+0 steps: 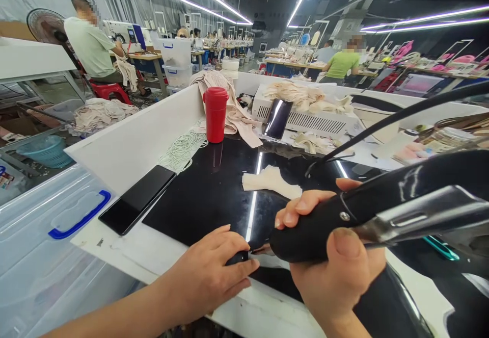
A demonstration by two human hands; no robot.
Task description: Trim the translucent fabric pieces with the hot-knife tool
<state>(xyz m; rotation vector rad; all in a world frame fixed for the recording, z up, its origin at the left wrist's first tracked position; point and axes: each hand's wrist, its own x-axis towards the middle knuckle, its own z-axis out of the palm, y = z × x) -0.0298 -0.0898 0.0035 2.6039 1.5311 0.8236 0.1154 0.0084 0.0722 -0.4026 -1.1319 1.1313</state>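
Black and bulky, a handheld tool (305, 233) with a shiny metal lever (424, 215) slants from the centre right of the frame down toward the lower middle. The person's right hand (338, 279), at lower right, is wrapped around it, fingers over the far side and thumb pressed near the lever. At the lower centre, the left hand (214, 269) has its thumb and forefinger closed about a small black knob (237, 258), just beside the tool's blunt end; whether the two join is unclear.

Beneath lies a glossy black sheet (202, 185) on a white table (168, 254). A cream piece of cloth (271, 181) rests on the sheet, mid-frame, apart from both hands. Left of centre are a dark phone (138, 199), a tangle of pale green cord (183, 150) and an upright red cup (216, 116). In the upper left, a seated person in a pale shirt (91, 47) faces a sewing machine (124, 32); another in bright green (340, 65) sits at upper right.
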